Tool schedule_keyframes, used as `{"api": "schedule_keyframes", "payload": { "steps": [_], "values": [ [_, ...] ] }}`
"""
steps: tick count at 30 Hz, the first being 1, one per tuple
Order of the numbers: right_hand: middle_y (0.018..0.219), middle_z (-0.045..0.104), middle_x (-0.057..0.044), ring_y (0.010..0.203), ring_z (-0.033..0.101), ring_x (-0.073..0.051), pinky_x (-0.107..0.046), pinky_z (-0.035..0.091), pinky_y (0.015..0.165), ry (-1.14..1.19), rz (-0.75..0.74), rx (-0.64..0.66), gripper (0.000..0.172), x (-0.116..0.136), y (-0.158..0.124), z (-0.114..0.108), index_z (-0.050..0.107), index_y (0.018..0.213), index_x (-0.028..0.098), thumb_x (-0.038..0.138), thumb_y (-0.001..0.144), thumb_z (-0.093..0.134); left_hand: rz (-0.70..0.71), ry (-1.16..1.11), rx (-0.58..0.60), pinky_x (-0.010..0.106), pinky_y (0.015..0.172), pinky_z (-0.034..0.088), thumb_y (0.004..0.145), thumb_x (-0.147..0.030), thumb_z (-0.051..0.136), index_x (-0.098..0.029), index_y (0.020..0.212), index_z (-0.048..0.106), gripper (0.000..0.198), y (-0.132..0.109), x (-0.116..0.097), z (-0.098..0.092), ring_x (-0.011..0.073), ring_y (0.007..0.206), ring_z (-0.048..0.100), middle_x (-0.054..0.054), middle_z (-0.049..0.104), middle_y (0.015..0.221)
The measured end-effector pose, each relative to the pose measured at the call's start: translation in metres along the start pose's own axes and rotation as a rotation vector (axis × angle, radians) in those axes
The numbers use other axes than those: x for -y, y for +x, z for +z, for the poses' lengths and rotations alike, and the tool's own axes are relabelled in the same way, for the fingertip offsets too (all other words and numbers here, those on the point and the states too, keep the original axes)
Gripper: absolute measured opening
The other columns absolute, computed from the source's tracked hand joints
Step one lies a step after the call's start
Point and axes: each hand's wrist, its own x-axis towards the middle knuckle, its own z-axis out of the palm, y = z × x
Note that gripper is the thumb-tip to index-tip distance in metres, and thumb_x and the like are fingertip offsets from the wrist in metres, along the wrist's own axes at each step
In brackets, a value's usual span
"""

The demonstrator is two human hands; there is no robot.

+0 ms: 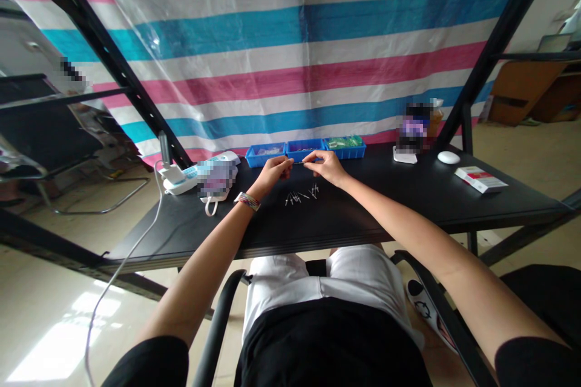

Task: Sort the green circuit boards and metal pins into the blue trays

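My left hand (274, 172) and my right hand (327, 166) are held close together over the black table (354, 211). Between their fingertips runs a thin, small rod-like piece (298, 162), pinched at both ends. Just behind the hands stand three blue bins: the left bin (258, 162) has pale small items, the middle bin (293, 153) is partly hidden by my hands, and the right bin (358, 152) holds green and white items. Several small thin metallic pieces (297, 197) lie loose on the table in front of my hands.
A white power strip (229, 158) and a blurred object with a white strap (216, 181) lie left. At the right are a white stand (405, 156), a bottle (436, 118), a white mouse-like object (448, 158) and a red-white box (481, 180). A striped sheet (299, 54) hangs behind.
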Motion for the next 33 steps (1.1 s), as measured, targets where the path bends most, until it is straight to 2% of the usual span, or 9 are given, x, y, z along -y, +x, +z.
{"api": "schedule_keyframes", "payload": {
  "steps": [6, 12, 16, 22, 28, 30, 33],
  "values": [
    [0.087, 0.078, -0.006, 0.051, 0.059, -0.011, -0.025, 0.049, 0.048, 0.137, 0.091, 0.022, 0.036, -0.001, 0.000, 0.002, 0.073, 0.090, 0.019, 0.050, 0.074, 0.084, 0.066, 0.011, 0.000, 0.027, 0.064, 0.047, 0.079, -0.057, 0.084, -0.019, 0.079, 0.063, 0.043, -0.001, -0.002, 0.001, 0.0145, 0.068, 0.059, 0.001, 0.064, 0.072],
    [0.088, 0.079, -0.004, 0.050, 0.061, -0.009, -0.021, 0.049, 0.047, 0.249, 0.206, -0.007, 0.032, -0.001, 0.000, 0.000, 0.071, 0.092, 0.019, 0.041, 0.072, 0.083, 0.112, 0.006, -0.021, 0.026, 0.064, 0.047, 0.075, -0.052, 0.086, -0.018, 0.082, 0.066, 0.041, 0.000, 0.000, 0.003, 0.0142, 0.072, 0.057, 0.001, 0.063, 0.078],
    [0.089, 0.079, -0.003, 0.052, 0.061, -0.009, -0.021, 0.050, 0.049, 0.264, 0.223, -0.011, 0.029, 0.000, 0.000, -0.002, 0.070, 0.092, 0.020, 0.039, 0.074, 0.082, 0.116, 0.001, -0.018, 0.025, 0.064, 0.047, 0.073, -0.049, 0.087, -0.018, 0.086, 0.068, 0.038, 0.000, 0.000, 0.004, 0.0143, 0.073, 0.057, 0.001, 0.064, 0.080],
    [0.089, 0.078, -0.003, 0.052, 0.061, -0.008, -0.021, 0.049, 0.050, 0.277, 0.196, -0.005, 0.026, -0.002, 0.000, -0.002, 0.070, 0.090, 0.020, 0.036, 0.073, 0.082, 0.127, 0.003, -0.017, 0.025, 0.063, 0.046, 0.073, -0.044, 0.087, -0.018, 0.086, 0.068, 0.035, 0.000, -0.001, 0.004, 0.0136, 0.070, 0.056, 0.000, 0.061, 0.077],
    [0.072, 0.068, 0.002, 0.051, 0.060, -0.010, -0.023, 0.050, 0.050, 0.175, 0.113, -0.017, 0.021, -0.004, 0.001, 0.001, 0.068, 0.083, 0.020, 0.035, 0.071, 0.078, 0.117, -0.017, 0.020, 0.026, 0.060, 0.045, 0.071, -0.040, 0.086, -0.020, 0.090, 0.064, 0.036, 0.002, 0.002, 0.004, 0.0130, 0.063, 0.056, -0.003, 0.059, 0.070],
    [0.076, 0.069, 0.001, 0.051, 0.060, -0.011, -0.024, 0.051, 0.051, 0.114, 0.041, -0.072, 0.019, -0.005, 0.005, 0.000, 0.068, 0.081, 0.020, 0.034, 0.073, 0.076, 0.099, -0.029, 0.028, 0.025, 0.059, 0.044, 0.071, -0.038, 0.086, -0.020, 0.092, 0.062, 0.036, 0.002, 0.003, 0.005, 0.0132, 0.062, 0.057, -0.003, 0.060, 0.069],
    [0.085, 0.076, -0.003, 0.053, 0.064, -0.013, -0.026, 0.052, 0.054, -0.035, -0.037, -0.239, 0.013, -0.007, 0.016, -0.004, 0.070, 0.084, 0.020, 0.031, 0.079, 0.071, 0.102, -0.010, 0.079, 0.025, 0.058, 0.042, 0.073, -0.037, 0.084, -0.020, 0.084, 0.060, 0.031, 0.000, 0.004, 0.006, 0.0122, 0.061, 0.055, -0.003, 0.059, 0.068]
  ]
}}
